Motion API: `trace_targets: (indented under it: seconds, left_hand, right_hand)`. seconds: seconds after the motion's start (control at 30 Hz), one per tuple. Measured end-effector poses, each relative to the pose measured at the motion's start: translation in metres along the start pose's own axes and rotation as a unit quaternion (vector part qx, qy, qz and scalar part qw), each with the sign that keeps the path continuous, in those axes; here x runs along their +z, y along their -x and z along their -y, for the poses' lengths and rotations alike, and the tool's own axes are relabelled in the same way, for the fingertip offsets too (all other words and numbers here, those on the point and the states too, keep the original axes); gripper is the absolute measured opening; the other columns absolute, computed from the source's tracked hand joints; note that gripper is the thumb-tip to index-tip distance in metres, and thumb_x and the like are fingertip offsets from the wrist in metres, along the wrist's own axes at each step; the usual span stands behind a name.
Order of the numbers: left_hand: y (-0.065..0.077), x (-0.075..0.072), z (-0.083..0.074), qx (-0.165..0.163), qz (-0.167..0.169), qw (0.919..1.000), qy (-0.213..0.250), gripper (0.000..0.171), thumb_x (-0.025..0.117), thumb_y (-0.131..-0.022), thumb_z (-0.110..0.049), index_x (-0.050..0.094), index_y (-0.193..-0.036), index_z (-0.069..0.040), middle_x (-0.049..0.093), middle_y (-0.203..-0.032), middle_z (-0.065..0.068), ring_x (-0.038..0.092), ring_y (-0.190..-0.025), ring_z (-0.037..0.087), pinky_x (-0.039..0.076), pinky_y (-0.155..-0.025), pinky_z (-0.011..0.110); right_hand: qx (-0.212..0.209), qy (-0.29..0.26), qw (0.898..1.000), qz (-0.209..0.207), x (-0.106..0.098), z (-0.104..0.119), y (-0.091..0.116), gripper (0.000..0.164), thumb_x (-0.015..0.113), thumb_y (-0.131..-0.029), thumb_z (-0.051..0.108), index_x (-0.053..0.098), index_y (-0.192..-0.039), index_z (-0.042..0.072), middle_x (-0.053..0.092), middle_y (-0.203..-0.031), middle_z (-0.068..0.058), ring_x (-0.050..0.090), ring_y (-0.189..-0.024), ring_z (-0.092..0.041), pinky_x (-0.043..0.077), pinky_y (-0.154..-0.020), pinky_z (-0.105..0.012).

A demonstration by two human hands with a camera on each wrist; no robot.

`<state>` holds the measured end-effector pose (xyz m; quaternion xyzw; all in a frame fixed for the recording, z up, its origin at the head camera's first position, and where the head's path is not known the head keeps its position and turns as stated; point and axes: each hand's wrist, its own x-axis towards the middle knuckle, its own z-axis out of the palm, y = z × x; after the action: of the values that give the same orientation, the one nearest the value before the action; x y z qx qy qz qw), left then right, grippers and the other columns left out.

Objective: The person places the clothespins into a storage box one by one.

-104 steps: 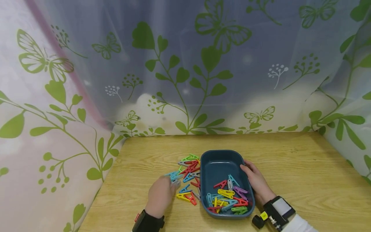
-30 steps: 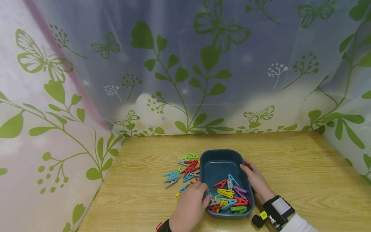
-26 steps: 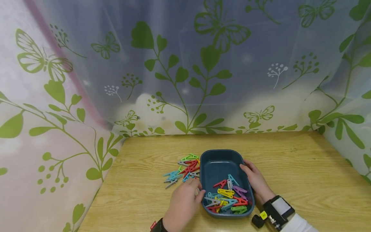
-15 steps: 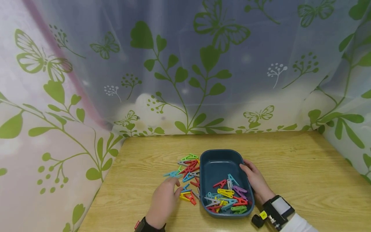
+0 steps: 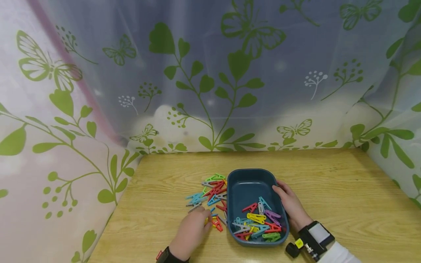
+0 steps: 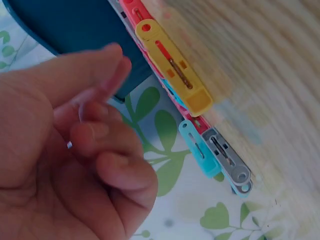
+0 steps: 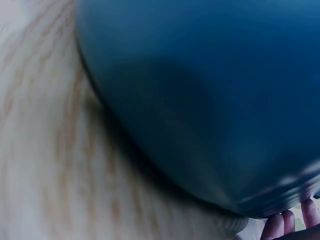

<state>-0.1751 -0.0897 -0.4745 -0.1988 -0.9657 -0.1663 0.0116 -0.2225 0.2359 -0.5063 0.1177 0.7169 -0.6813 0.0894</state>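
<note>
Dark teal plastic bin, rounded rectangle, sat on the pale wood-grain table. My right hand was clamped on its right side, thumb at the rim, other fingers mostly hidden behind the wall. Right wrist view: blurry bin wall filling most of it, only a few fingertips showing, cut off at the lower right corner.

Inside, multicoloured plastic spring clips overlapped in the near half; lower ones partly covered, so couldn't count. More of the same in a loose multicoloured clip pile left of the bin, a few of those cut off by its edge.

My left hand was at the near end of that pile, well apart from the right, fingers loosely bent. It hid most of the yellow plastic clip, which showed fully in the left wrist view, just beyond my fingertips. Thumb and index tips overlapped there; couldn't tell if they touched. A grey clip and a light-blue clip showed below the yellow one; pieces behind it were mostly covered.

Black wristband and white sleeve both ran off the bottom edge.
</note>
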Motion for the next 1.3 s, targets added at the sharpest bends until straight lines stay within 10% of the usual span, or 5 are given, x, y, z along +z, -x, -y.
trace_targets:
  seconds: [0.9,1.3]
  left_hand:
    - [0.001,0.012,0.005,0.067,0.031,0.9964,-0.042,0.014,0.08,-0.084,-0.008,0.07,-0.083,-0.018,0.055,-0.078,-0.009,0.046,-0.063,0.002,0.039,-0.057,0.021]
    - [0.006,-0.018,-0.007,0.039,-0.021,0.9981,-0.042,0.016,0.079,-0.087,-0.008,0.065,-0.084,-0.015,0.057,-0.078,-0.006,0.053,-0.066,0.007,0.042,-0.057,0.023]
  right_hand:
    - [-0.008,0.004,1.0,-0.004,0.0,-0.002,-0.003,0.066,0.043,-0.111,0.04,0.02,-0.162,0.007,0.029,-0.164,-0.022,0.043,-0.143,-0.038,0.043,-0.112,-0.045]
    - [-0.007,0.0,1.0,-0.005,0.0,-0.002,-0.003,0.066,0.043,-0.111,0.04,0.019,-0.163,0.006,0.028,-0.165,-0.023,0.042,-0.144,-0.04,0.043,-0.113,-0.047]
